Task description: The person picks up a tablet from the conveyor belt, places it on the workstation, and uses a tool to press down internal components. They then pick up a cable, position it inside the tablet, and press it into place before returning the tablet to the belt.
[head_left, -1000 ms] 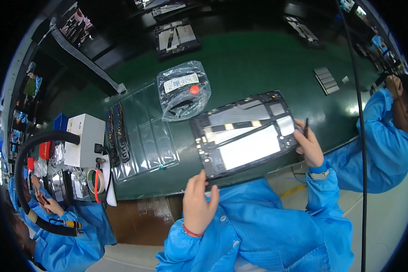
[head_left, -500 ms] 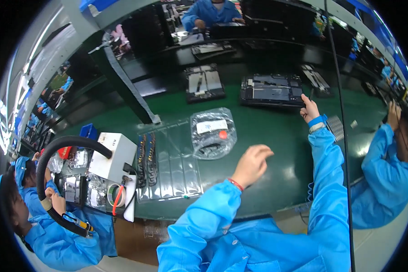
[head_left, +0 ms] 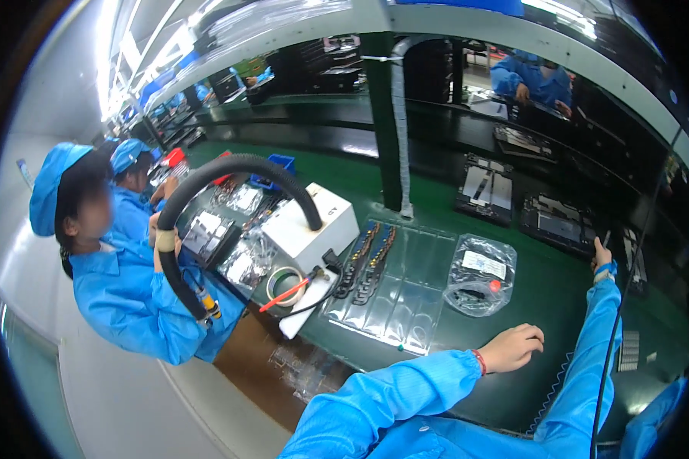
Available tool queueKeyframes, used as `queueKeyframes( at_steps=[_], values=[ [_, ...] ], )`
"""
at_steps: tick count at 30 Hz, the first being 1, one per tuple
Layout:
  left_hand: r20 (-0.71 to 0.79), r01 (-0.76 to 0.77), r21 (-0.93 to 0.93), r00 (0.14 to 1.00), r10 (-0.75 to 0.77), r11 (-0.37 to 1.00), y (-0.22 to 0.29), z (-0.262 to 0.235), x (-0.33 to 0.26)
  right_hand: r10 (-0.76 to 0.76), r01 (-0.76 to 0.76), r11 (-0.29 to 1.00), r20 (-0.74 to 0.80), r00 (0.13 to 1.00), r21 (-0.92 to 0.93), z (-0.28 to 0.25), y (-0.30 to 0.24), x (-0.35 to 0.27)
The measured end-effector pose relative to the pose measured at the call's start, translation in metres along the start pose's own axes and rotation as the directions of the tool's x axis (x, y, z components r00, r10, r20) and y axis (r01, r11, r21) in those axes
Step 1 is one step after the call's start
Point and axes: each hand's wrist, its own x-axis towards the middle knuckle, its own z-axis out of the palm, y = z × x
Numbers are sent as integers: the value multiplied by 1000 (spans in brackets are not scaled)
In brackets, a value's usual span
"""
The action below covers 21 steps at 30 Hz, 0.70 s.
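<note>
Right hand point(head_left: 601, 256) grip on tablet chassis point(head_left: 563, 226) unclear, fingers hidden; left hand point(head_left: 513, 348) loosely curled, empty.

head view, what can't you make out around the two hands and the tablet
- Right hand: only its back and a raised finger show, far off near the picture's rim; whether it grips the opened tablet cannot be told.
- Left hand: fingers curl down on the green bench, hiding anything under them.
- Clear bag: its dark contents are too small to identify.
- Tablet's right end: cut short by fisheye bending and shadow.
</note>
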Motion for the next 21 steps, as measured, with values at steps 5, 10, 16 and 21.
queueKeyframes(
  at_steps=[5, 10, 16, 21],
  values=[
    [6, 3, -18, 1000, -3, 1000, -4, -1, -3, -28, 20, 998, 149, 988, 56, 9, -7, -32],
    [-28, 36, -37, 999, -37, 999, -1, 0, -1, -243, 234, 969, 137, 960, 84, 9, -33, -144],
    [-218, 291, -550, 855, -471, 783, -7, 4, -3, -282, 205, 929, 227, 932, 309, 30, -12, -326],
    [-213, 262, -669, 829, -517, 696, -34, 21, -4, -443, 340, 886, 358, 822, 316, 38, 15, -374]
  ],
)
